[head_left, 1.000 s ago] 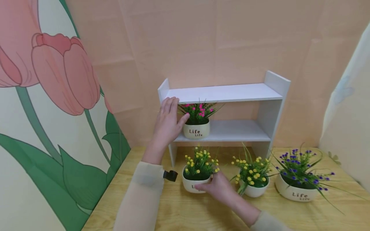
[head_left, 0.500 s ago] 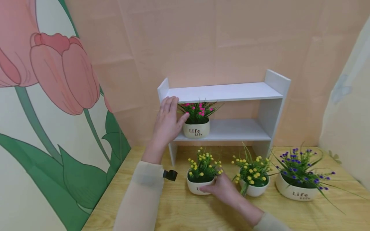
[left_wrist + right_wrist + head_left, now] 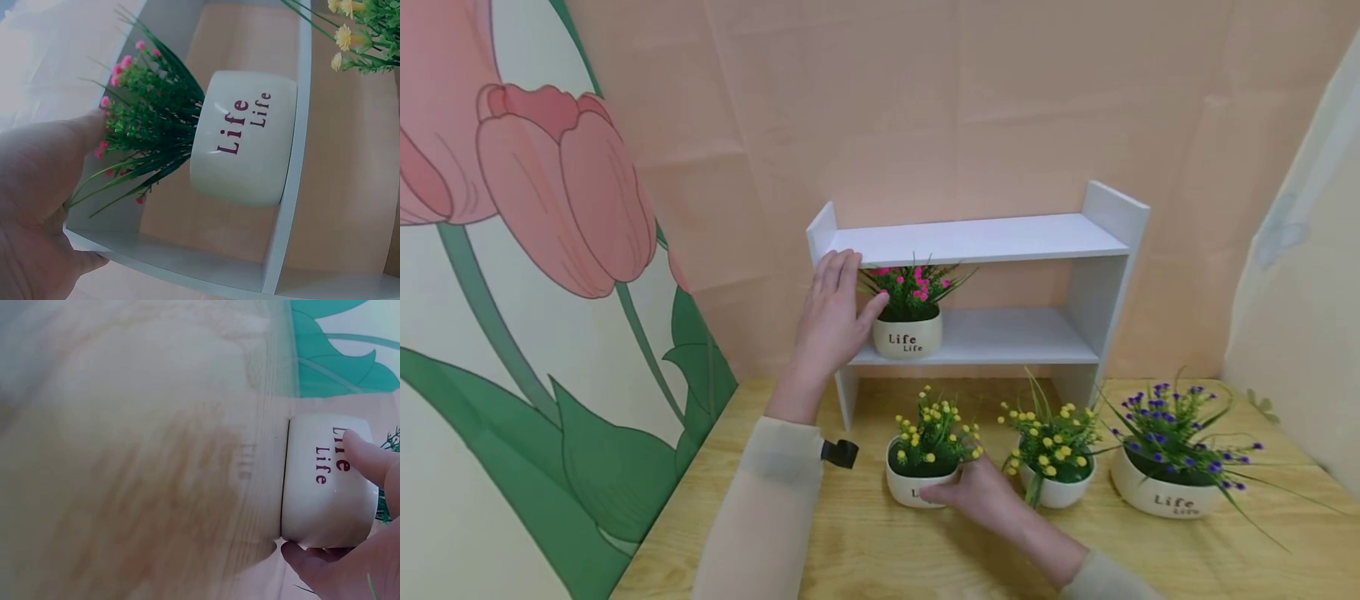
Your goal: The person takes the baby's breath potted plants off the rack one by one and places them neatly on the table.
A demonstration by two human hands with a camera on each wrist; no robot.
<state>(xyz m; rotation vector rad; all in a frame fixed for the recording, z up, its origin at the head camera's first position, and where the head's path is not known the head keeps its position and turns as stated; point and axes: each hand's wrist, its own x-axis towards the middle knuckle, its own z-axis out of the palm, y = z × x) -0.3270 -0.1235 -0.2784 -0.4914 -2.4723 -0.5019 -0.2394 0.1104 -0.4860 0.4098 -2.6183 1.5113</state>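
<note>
My right hand (image 3: pixel 988 496) holds a cream oval flowerpot (image 3: pixel 901 487) of yellow artificial flowers (image 3: pixel 928 433). In the right wrist view, the thumb (image 3: pixel 369 456) lies across the red "Life" lettering and the other fingers curl round the pot's side, its base right at the tabletop. My left hand (image 3: pixel 831 321) rests at the upper left corner of a white two-tier shelf (image 3: pixel 977 242), fingers straight and thumb spread. Beside that thumb, on the lower board, stands a matching flowerpot (image 3: pixel 247 169) with pink flowers (image 3: pixel 917 283).
To the right on the wooden table (image 3: pixel 865 550) stand a rounder white pot (image 3: pixel 1060 493) with yellow flowers and an oval pot (image 3: pixel 1157 492) with purple flowers and long trailing blades. A tulip-printed panel (image 3: pixel 565 192) borders the left; a pinkish backdrop (image 3: pixel 1000 100) hangs behind the shelf.
My right hand has shifted the yellow-flowered pot a little to the right and nearer to me, then nearly stopped. My left hand has stayed at the shelf corner.
</note>
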